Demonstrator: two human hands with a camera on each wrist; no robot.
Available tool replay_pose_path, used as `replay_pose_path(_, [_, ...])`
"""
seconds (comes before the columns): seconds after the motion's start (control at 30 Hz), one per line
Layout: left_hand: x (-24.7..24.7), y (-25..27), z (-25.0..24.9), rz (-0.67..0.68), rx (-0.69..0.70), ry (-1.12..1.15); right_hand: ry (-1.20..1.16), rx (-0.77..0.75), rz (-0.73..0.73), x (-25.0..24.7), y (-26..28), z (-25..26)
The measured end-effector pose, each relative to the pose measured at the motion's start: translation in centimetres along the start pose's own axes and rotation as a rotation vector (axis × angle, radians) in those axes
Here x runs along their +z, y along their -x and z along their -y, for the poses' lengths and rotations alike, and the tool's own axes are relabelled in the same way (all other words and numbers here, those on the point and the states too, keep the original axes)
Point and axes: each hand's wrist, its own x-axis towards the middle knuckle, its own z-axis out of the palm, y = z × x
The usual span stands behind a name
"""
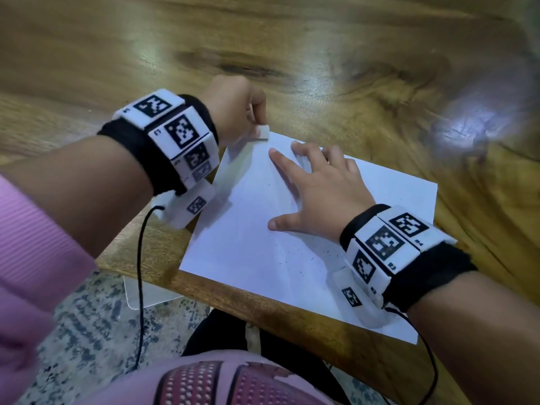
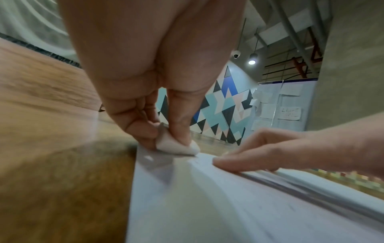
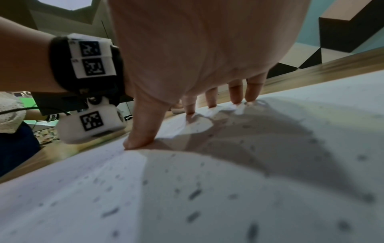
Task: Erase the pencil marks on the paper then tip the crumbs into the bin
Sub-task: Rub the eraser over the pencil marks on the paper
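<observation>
A white sheet of paper lies on the wooden table, its near corner hanging over the table's front edge. My left hand pinches a small white eraser and holds it against the paper's far left corner; the left wrist view shows the eraser between thumb and fingers on the paper. My right hand lies flat on the sheet with its fingers spread, pressing it down. Dark eraser crumbs are scattered over the near part of the paper.
The table's front edge runs diagonally just below the paper. A clear plastic bin shows under the table edge at the left, on speckled floor. Black cables hang from both wrist cameras.
</observation>
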Motion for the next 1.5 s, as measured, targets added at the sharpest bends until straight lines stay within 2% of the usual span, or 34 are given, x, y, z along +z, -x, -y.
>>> replay_pose_path(0.07, [0.3, 0.3, 0.3, 0.003, 0.000, -0.016, -0.008, 0.001, -0.004, 0.0, 0.0, 0.0])
replay_pose_path(0.2, [1.0, 3.1, 1.7, 0.094, -0.002, -0.035, -0.021, -0.022, 0.009, 0.0, 0.2, -0.2])
replay_pose_path(0.4, [0.2, 2.6, 1.8, -0.072, -0.011, 0.033, -0.040, -0.025, 0.006, -0.3, 0.2, -0.1])
replay_pose_path(0.6, [0.6, 3.1, 1.3, -0.073, 0.002, 0.038, -0.004, -0.017, 0.019, -0.8, -0.3, 0.1])
replay_pose_path(0.77, [1.6, 3.2, 1.1, -0.080, -0.059, 0.046, 0.032, -0.015, 0.039, -1.1, -0.6, 0.2])
replay_pose_path(0.87, [1.6, 4.3, 1.2, -0.009, -0.035, 0.020, 0.044, -0.022, 0.048, -1.1, -0.6, 0.3])
replay_pose_path(1.03, [1.7, 8.0, 2.0, 0.183, 0.033, -0.086, 0.053, -0.023, 0.054, -1.0, -0.6, 0.2])
replay_pose_path(1.2, [0.9, 3.7, -0.2, -0.025, -0.020, -0.018, 0.070, -0.024, 0.051, -1.0, -0.7, 0.2])
replay_pose_path(1.27, [1.4, 3.7, -0.5, -0.026, -0.028, -0.012, 0.072, -0.025, 0.054, -1.0, -0.6, 0.2])
replay_pose_path(1.43, [3.1, 9.5, 1.4, 0.067, 0.011, -0.012, 0.070, -0.031, 0.052, -0.8, -0.8, 0.0])
replay_pose_path(1.5, [3.2, 9.9, 1.7, 0.082, 0.000, 0.012, 0.063, -0.034, 0.050, -0.7, -0.7, 0.0])
